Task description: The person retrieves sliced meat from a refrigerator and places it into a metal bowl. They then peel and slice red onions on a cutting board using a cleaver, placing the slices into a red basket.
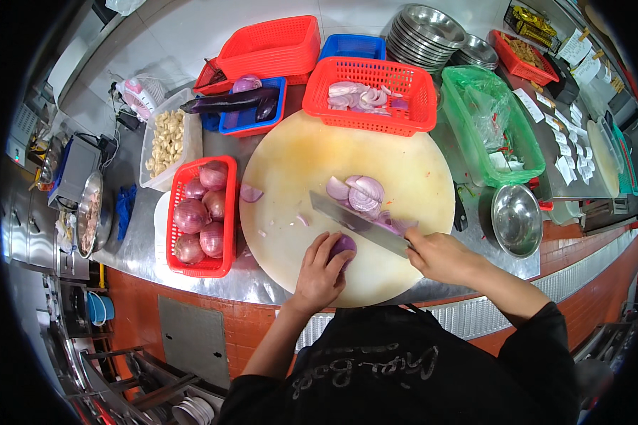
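Note:
On a round, pale cutting board (282, 159), my left hand (321, 271) grips a piece of red onion (343, 249) near the front edge. My right hand (441, 257) holds a cleaver (359, 223) by its handle. The broad blade points to the upper left, just beyond the held onion and apart from it. Cut onion slices (366, 194) lie behind the blade, which partly hides them. A small onion end (251, 193) rests by the board's left rim. Further back, a red plastic basket (369, 122) contains more sliced onion (359, 98).
Left of the board are a red basket (232, 212) of whole red onions and a tub (194, 127) of peeled garlic. An eggplant (234, 101) lies across a blue basket (282, 106). To the right stand a green-lined bin (457, 122) and a steel bowl (517, 220); a black handle (460, 212) lies nearby.

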{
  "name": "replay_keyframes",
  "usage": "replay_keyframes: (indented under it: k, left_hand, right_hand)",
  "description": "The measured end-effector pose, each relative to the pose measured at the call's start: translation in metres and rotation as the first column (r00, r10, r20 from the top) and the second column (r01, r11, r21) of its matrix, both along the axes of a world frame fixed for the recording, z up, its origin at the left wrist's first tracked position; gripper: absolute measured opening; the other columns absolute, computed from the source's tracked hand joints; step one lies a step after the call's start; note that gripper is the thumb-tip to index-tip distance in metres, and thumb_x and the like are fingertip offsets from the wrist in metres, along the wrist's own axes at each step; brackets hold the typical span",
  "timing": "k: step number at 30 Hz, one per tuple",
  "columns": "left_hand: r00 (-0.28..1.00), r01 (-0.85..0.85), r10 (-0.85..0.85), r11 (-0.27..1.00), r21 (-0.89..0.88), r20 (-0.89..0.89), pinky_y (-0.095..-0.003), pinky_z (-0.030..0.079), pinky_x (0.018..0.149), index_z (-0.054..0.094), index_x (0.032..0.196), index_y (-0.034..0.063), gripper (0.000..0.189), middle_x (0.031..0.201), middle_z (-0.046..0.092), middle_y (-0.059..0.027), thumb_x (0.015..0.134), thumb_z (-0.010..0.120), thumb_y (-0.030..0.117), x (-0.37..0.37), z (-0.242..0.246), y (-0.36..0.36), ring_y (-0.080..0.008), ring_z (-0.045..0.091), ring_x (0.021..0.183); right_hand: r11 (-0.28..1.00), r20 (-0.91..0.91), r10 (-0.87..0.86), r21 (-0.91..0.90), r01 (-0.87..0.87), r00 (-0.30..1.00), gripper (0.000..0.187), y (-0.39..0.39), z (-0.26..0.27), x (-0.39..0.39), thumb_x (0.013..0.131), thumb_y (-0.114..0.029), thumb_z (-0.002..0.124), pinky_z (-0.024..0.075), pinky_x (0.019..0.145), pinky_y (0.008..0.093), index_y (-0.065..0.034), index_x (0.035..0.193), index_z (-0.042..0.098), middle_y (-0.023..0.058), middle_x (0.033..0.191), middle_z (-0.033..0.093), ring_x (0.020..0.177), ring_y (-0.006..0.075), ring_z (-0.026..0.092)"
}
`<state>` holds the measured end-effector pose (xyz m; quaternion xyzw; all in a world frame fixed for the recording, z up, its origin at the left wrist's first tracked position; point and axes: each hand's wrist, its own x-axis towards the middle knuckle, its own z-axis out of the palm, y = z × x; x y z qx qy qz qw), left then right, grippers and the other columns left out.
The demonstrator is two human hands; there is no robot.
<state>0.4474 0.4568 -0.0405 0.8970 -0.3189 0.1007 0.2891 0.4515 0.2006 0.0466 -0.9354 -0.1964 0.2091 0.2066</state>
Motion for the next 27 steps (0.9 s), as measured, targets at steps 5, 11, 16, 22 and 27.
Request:
replay_keyframes:
  k: [5, 11, 16, 22, 27]
  left_hand:
    - [0.997, -0.061, 0.064, 0.997, -0.053, 0.052, -0.0415, 0.044, 0.086, 0.060, 0.106, 0.0093, 0.045, 0.118, 0.053, -0.0091, 0.063, 0.073, 0.006, -0.008, -0.004, 0.003, -0.0344, 0.049, 0.101]
    - [0.993, -0.093, 0.090, 0.995, -0.030, -0.083, -0.0374, 0.043, 0.090, 0.057, 0.111, 0.0068, 0.047, 0.114, 0.053, -0.0080, 0.066, 0.071, 0.008, -0.002, 0.012, -0.002, -0.0306, 0.048, 0.104]
    - [0.995, -0.039, 0.038, 0.999, -0.013, -0.094, -0.0390, 0.043, 0.090, 0.055, 0.110, 0.0045, 0.046, 0.115, 0.053, -0.0100, 0.066, 0.069, 0.003, 0.001, 0.014, 0.004, -0.0327, 0.048, 0.104]
    - [0.996, -0.022, 0.016, 0.997, -0.070, -0.092, -0.0399, 0.044, 0.088, 0.054, 0.110, 0.0037, 0.047, 0.113, 0.053, -0.0109, 0.065, 0.068, 0.000, 0.007, 0.015, 0.001, -0.0338, 0.049, 0.102]
    - [0.993, -0.055, 0.044, 0.993, -0.104, -0.105, -0.0397, 0.044, 0.088, 0.055, 0.107, 0.0034, 0.044, 0.111, 0.054, -0.0114, 0.065, 0.069, 0.000, 0.007, 0.011, 0.004, -0.0339, 0.050, 0.101]
  right_hand:
    - [0.978, -0.069, 0.169, -0.108, -0.176, 0.983, 0.018, 0.012, -0.003, 0.005, 0.085, -0.010, 0.047, 0.0483, 0.057, 0.0483, 0.0025, 0.097, 0.040, 0.0225, 0.069, 0.060, 0.067, 0.0411, 0.062]
    - [0.964, 0.040, 0.218, -0.166, -0.208, 0.975, 0.018, 0.026, 0.012, 0.009, 0.082, -0.005, 0.044, 0.0492, 0.056, 0.0476, 0.0041, 0.096, 0.039, 0.0207, 0.069, 0.061, 0.066, 0.0399, 0.063]
    - [0.953, 0.037, 0.262, -0.171, -0.252, 0.964, 0.015, 0.037, 0.026, 0.025, 0.080, -0.002, 0.045, 0.0495, 0.056, 0.0467, 0.0052, 0.093, 0.043, 0.0222, 0.068, 0.061, 0.065, 0.0393, 0.063]
    - [0.964, -0.006, 0.207, -0.170, -0.205, 0.978, 0.013, 0.045, -0.001, 0.023, 0.081, 0.001, 0.042, 0.0488, 0.059, 0.0479, 0.0076, 0.093, 0.044, 0.0238, 0.070, 0.061, 0.068, 0.0403, 0.063]
    - [0.954, -0.034, 0.257, -0.151, -0.259, 0.966, 0.015, 0.043, 0.041, 0.033, 0.081, 0.001, 0.043, 0.0485, 0.059, 0.0488, 0.0085, 0.093, 0.043, 0.0253, 0.070, 0.060, 0.068, 0.0410, 0.063]
